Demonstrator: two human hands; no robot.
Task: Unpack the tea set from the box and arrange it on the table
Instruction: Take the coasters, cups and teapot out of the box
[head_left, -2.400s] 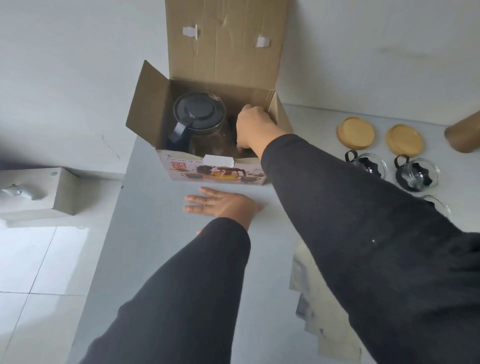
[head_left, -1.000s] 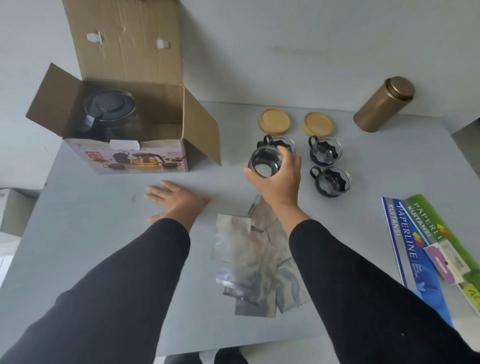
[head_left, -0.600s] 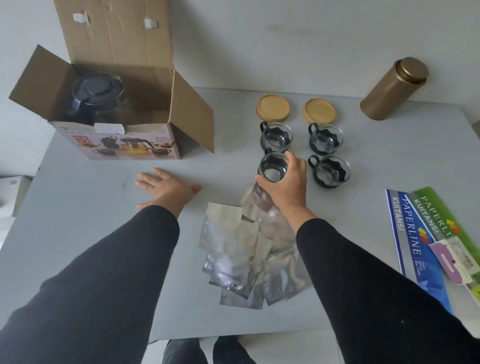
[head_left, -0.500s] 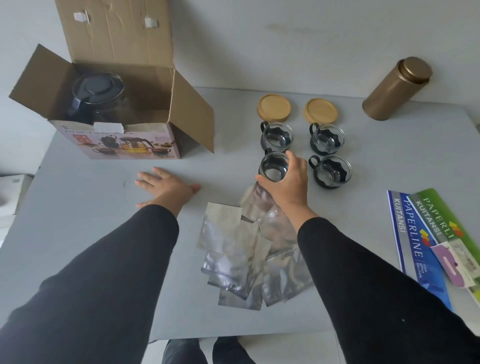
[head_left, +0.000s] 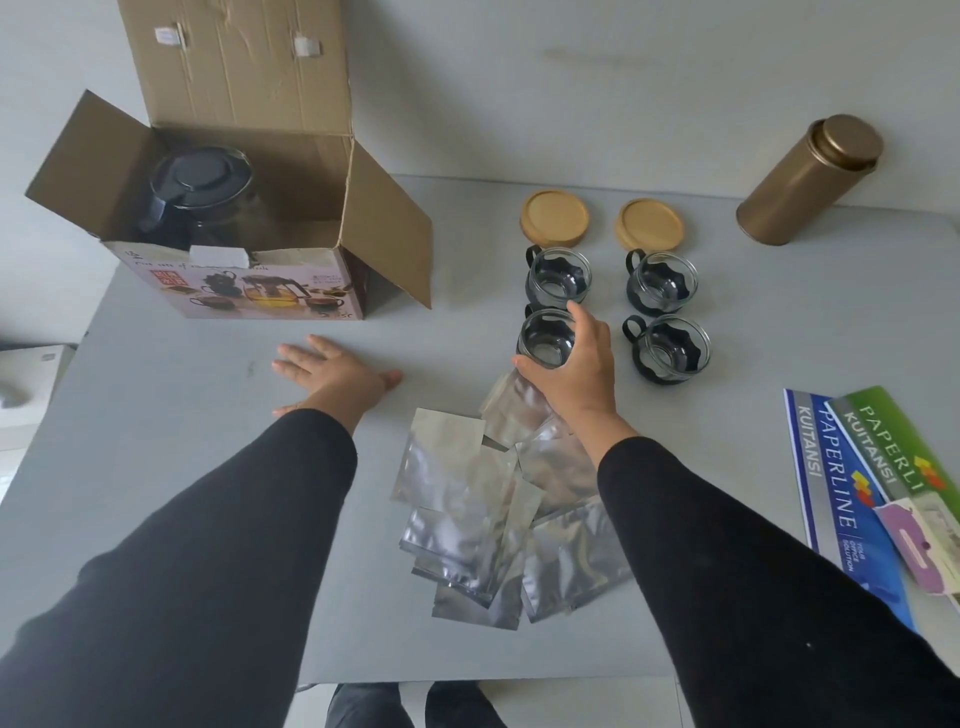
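Note:
An open cardboard box (head_left: 270, 283) stands at the table's far left, with a glass teapot (head_left: 202, 200) under a black lid still inside. My right hand (head_left: 576, 371) grips a glass cup (head_left: 545, 340) in a black holder, resting on the table in front of another cup (head_left: 560, 274). Two more such cups (head_left: 662, 283) (head_left: 670, 349) sit to its right. Behind them lie two round wooden lids (head_left: 555, 217) (head_left: 649, 226). My left hand (head_left: 332, 371) lies flat, fingers spread, on the grey table (head_left: 156, 441) in front of the box.
Several silver foil pouches (head_left: 467, 499) lie spread just behind my right wrist. A gold tin canister (head_left: 810, 179) stands at the far right by the wall. Blue and green receipt booklets (head_left: 872, 499) lie at the right edge. The table's near edge runs below my arms.
My right hand took a glass cup out of the box, carried it right and lowered it onto the table in front of the other cup. My left hand stayed flat.

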